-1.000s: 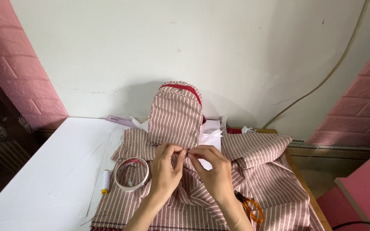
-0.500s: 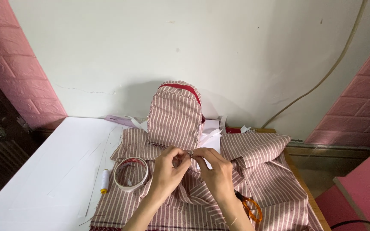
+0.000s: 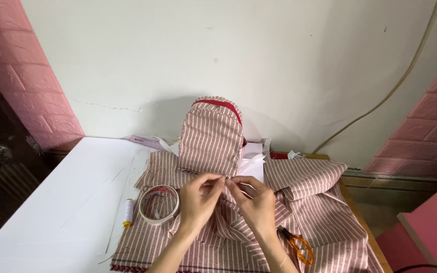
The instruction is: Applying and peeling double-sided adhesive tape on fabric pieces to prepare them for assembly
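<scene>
My left hand [image 3: 198,199] and my right hand [image 3: 255,200] meet at the middle of the table, fingertips pinched together on a fold of pink-and-white striped fabric [image 3: 309,202]. The cloth spreads under both hands and bunches up to the right. Just behind my fingers stands a small striped pouch-like bag [image 3: 211,135] with a red zip along its top. What lies between my fingertips is too small to make out.
A roll of white tape [image 3: 159,204] and a small spool of white thread [image 3: 128,213] lie left of my hands. Orange-handled scissors [image 3: 297,244] rest on the cloth at the right. White table [image 3: 67,207], white wall behind, pink brick panels at both sides.
Both hands have stayed pinched on the fabric fold, shifting only slightly; the fingertips have drawn closer together.
</scene>
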